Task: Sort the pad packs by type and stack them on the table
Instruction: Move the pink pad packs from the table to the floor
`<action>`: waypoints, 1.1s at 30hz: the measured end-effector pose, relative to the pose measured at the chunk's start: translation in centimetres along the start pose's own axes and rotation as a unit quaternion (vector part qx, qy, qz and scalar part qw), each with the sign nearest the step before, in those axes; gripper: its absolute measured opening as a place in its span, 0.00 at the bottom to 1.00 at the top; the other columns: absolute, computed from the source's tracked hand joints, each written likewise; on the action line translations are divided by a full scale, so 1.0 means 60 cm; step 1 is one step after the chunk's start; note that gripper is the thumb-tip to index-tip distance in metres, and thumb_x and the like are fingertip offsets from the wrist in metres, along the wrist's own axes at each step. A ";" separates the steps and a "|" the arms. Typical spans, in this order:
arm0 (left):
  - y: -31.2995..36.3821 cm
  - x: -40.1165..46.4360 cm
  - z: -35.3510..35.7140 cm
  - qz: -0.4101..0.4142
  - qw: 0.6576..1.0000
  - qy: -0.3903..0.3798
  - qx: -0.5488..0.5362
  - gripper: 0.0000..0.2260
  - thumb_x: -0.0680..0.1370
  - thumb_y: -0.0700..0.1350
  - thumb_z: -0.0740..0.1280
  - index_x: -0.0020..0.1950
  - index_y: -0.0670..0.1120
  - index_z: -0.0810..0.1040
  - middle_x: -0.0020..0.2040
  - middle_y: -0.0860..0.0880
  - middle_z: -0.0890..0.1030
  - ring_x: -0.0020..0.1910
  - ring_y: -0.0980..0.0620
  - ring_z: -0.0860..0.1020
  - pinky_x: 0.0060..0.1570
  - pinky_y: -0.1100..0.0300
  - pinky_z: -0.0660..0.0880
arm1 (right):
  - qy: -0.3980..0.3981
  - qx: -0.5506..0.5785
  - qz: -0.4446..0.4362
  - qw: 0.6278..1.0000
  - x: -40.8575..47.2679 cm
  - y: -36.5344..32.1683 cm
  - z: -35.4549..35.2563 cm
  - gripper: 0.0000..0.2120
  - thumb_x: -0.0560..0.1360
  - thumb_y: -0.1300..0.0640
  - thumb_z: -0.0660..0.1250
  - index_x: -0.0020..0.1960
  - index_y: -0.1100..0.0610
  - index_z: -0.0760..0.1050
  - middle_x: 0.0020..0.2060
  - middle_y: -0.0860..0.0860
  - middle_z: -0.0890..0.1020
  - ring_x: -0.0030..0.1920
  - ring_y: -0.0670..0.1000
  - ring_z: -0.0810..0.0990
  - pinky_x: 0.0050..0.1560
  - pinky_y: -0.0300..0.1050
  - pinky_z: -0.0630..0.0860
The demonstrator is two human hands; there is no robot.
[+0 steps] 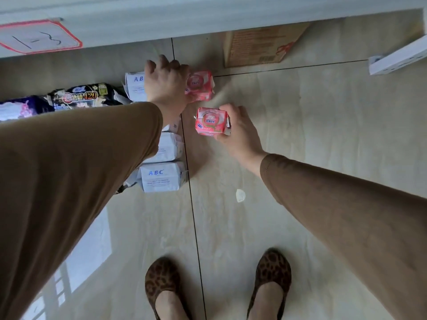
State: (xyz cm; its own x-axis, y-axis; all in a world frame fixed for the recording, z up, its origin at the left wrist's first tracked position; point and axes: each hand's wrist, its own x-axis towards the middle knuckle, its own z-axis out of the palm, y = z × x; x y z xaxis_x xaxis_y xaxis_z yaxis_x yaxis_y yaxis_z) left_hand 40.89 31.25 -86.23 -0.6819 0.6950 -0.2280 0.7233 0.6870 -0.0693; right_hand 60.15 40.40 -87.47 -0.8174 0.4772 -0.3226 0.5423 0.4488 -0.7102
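Hands reach down toward the floor (300, 135) from brown sleeves. The left hand (167, 83) holds a pink pack (201, 85), fingers curled round it, just beside a white pack (135, 85). The right hand (240, 132) grips a second pink pack (211, 122) (held a little nearer the person). More white packs (161, 176) and a black pack (85, 95) lie on the floor to the left, below the white surface (138, 21).

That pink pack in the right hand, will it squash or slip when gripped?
Probably soft: the pink pack is plastic-wrapped, with loose, crinkled ends. Likely light, since the right hand holds it by the fingers alone. The glossy wrap may be a little slippery.
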 end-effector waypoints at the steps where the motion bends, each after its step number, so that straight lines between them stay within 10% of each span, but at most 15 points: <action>1: -0.005 -0.004 -0.002 0.005 1.000 0.002 -0.003 0.28 0.70 0.65 0.70 0.63 0.49 0.75 0.57 0.43 0.79 0.62 0.41 0.70 0.60 0.46 0.63 | 0.000 -0.001 0.003 1.000 0.006 -0.004 0.001 0.25 0.69 0.64 0.74 0.63 0.52 0.72 0.56 0.51 0.72 0.48 0.52 0.78 0.43 0.42 0.72; 19: -0.057 -0.173 -0.027 -0.027 0.994 0.031 -0.102 0.23 0.77 0.51 0.65 0.71 0.50 0.68 0.68 0.45 0.69 0.67 0.40 0.66 0.68 0.44 0.59 | 0.022 -0.052 -0.005 0.998 -0.004 -0.058 0.025 0.36 0.70 0.72 0.66 0.75 0.56 0.62 0.66 0.57 0.69 0.53 0.56 0.80 0.43 0.42 0.73; 26: -0.024 -0.289 -0.122 -0.041 0.990 -0.032 -0.134 0.24 0.76 0.49 0.68 0.71 0.49 0.68 0.67 0.47 0.72 0.65 0.43 0.69 0.64 0.47 0.65 | -0.024 -0.057 0.041 0.997 -0.135 -0.110 -0.074 0.28 0.74 0.64 0.68 0.72 0.54 0.64 0.65 0.55 0.70 0.60 0.58 0.77 0.55 0.55 0.77; 33: 0.038 -0.434 -0.343 -0.032 0.984 -0.074 -0.161 0.23 0.76 0.49 0.67 0.70 0.50 0.69 0.65 0.49 0.74 0.65 0.45 0.69 0.65 0.49 0.67 | -0.058 -0.107 0.037 0.992 -0.308 -0.249 -0.290 0.24 0.76 0.58 0.67 0.71 0.54 0.66 0.68 0.51 0.70 0.65 0.54 0.69 0.54 0.44 0.69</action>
State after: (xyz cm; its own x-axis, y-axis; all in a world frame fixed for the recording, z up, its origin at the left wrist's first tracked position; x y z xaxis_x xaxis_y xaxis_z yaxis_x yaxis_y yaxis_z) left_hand 58.06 19.11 -60.46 -0.6843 0.6266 -0.3731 0.5922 0.7760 0.2170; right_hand 70.53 38.03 -60.00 -0.7840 0.4304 -0.4473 0.6203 0.5715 -0.5373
